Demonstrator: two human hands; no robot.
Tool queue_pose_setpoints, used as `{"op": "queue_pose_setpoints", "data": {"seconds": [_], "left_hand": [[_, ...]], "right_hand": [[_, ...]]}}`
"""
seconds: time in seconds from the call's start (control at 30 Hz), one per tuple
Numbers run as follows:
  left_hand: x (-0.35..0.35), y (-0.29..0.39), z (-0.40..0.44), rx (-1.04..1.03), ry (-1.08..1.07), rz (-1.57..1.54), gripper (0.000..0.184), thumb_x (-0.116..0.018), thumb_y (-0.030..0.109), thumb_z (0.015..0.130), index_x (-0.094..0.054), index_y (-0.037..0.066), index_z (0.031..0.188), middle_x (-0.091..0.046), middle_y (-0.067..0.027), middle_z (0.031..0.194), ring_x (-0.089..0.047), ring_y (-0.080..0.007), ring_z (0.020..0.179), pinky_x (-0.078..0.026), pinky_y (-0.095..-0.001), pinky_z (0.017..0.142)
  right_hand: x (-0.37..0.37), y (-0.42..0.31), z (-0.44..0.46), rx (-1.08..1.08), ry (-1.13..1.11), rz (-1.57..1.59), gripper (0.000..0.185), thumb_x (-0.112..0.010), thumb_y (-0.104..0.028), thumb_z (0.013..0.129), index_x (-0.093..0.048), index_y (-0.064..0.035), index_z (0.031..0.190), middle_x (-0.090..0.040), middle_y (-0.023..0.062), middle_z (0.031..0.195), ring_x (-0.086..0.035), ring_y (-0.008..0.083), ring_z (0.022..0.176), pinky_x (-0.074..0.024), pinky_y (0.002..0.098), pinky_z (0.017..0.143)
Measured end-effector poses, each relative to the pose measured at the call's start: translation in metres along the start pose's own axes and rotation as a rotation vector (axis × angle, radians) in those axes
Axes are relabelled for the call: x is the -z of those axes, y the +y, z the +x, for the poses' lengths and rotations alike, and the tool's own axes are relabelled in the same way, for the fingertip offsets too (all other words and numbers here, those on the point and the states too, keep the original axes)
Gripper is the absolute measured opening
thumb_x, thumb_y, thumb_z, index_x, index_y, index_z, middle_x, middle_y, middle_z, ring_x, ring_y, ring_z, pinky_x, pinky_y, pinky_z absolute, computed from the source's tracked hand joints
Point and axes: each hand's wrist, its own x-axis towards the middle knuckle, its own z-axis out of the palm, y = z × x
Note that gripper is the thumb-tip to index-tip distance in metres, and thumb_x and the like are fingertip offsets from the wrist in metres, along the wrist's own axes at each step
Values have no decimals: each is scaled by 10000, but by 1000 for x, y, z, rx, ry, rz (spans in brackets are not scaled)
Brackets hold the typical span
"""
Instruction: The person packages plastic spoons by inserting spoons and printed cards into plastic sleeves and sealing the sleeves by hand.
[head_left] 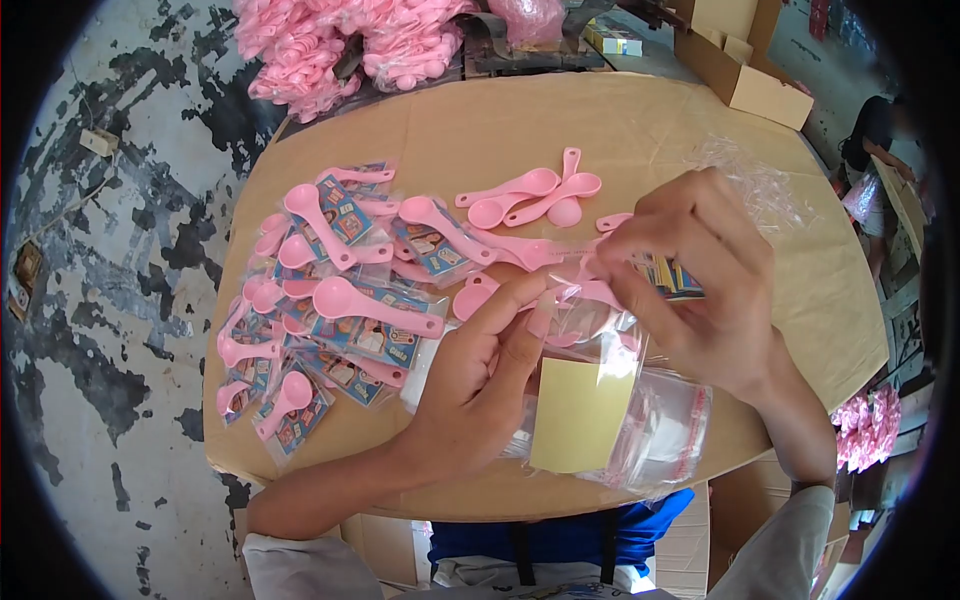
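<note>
Clear bag [616,355] pinched near its upper edge

The fingers of the left hand [478,388] are clamped on the bag's film, thumb against forefinger. The right hand [705,285] has its thumb and forefinger together at the top edge, closed on the film. The bag hangs between the hands over the counter [440,130], a plain yellow card [583,415] showing through it. A pink scoop [598,292] shows near the bag's mouth; whether it is inside or behind cannot be told.

Under and beside the bag lie more clear bags [672,435]. Printed cards [682,282] are partly hidden by the right hand. To the left spreads a pile of pink scoops with blue printed cards [345,300]; loose pink scoops [490,210] lie beyond the hands. Crumpled clear film [765,190] sits at the far right. Past the far edge are bulk pink scoops [405,45] and an open carton [765,95].
</note>
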Motion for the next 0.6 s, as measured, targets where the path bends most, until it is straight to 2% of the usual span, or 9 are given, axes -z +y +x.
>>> {"op": "queue_pose_setpoints", "data": {"seconds": [0.1, 0.23, 0.3, 0.4, 0.5, 0.6], "left_hand": [[5, -2, 0, -76, -25, 157, 371, -411, 111, 1029, -442, -10, 1378, -508, 14, 799, -412, -1, 653, -324, -180, 546], [8, -1, 0, -179, -72, 321, 408, -414, 58, 1012, -406, -2, 1416, -477, 21, 763, -369, -6, 636, -290, -191, 534], [8, 0, 1, -219, -90, 366, 422, -415, 38, 1004, -394, -1, 1424, -475, 20, 768, -361, -9, 636, -286, -192, 531], [7, 4, -1, -182, -87, 423, 412, -385, 41, 1011, -384, -43, 1414, -565, 28, 827, -373, 7, 621, -293, -163, 543], [8, -2, 1, -189, -67, 404, 411, -389, 36, 1008, -388, -47, 1410, -505, 48, 756, -353, 7, 607, -277, -169, 530], [9, 4, 0, -153, -94, 454, 451, -433, -5, 969, -395, -12, 1418, -468, 3, 756, -384, -33, 635, -315, -206, 541]], "right_hand": [[-9, -5, -4, 41, -20, -48, 280, -813, -130, 649, -703, -77, 901, -631, 56, 872, -576, 240, 786, -472, 333, 631], [-14, -4, -9, 57, -24, -135, 311, -828, -184, 630, -711, -80, 899, -642, 55, 882, -581, 243, 792, -486, 345, 645], [-13, -2, -9, 46, -16, -142, 303, -821, -177, 640, -715, -80, 906, -653, 59, 890, -583, 243, 794, -489, 341, 653], [-13, -5, -9, 29, -43, -153, 295, -808, -177, 654, -720, -80, 918, -671, 55, 889, -588, 238, 794, -493, 344, 664], [-16, -3, -12, 44, -41, -160, 295, -796, -169, 665, -722, -78, 935, -680, 50, 876, -591, 229, 802, -485, 345, 670], [-12, -2, -11, 69, -54, -189, 277, -790, -161, 666, -715, -73, 918, -678, 46, 868, -591, 226, 796, -470, 332, 664]]}}
